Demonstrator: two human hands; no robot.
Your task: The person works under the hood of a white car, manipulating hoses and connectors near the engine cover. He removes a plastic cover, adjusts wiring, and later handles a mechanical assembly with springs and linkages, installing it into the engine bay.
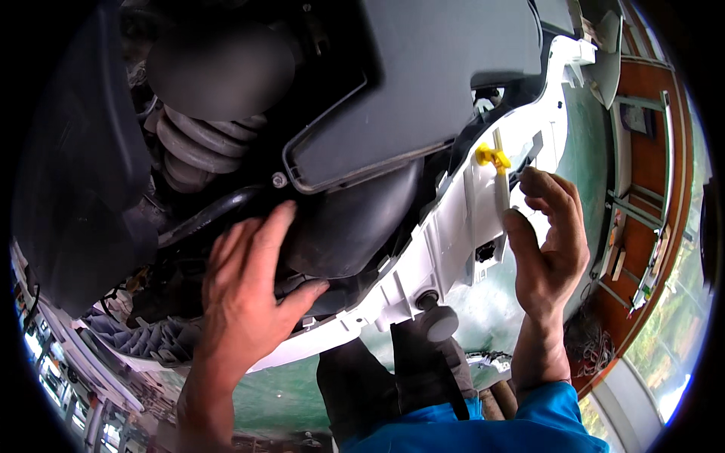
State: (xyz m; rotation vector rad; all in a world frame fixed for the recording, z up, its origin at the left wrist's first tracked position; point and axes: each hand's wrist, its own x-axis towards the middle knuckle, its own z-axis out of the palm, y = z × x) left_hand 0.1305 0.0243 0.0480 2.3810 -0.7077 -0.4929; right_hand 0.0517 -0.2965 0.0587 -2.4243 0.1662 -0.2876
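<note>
My left hand [245, 294] is open with fingers and thumb spread, over dark parts in the left-middle of the view. Its index fingertip reaches up beside a rounded black housing [355, 219]; the thumb lies near that housing's lower edge. On the right, my right hand [551, 241] has half-curled fingers with a gap between thumb and index finger. It is beside a long white vehicle body panel [423, 264], and I cannot tell whether it touches the panel. A yellow clip [493, 158] sits on the panel, just up and left of the right fingertips.
A large dark-grey plastic cover [430, 75] fills the upper middle. Left of it are a ribbed grey hose-like part [200, 143] and a blurred patch. A round grey knob-like part [439, 323] hangs below the panel. Brown wall panelling [642, 196] with frames stands at right, above a green floor.
</note>
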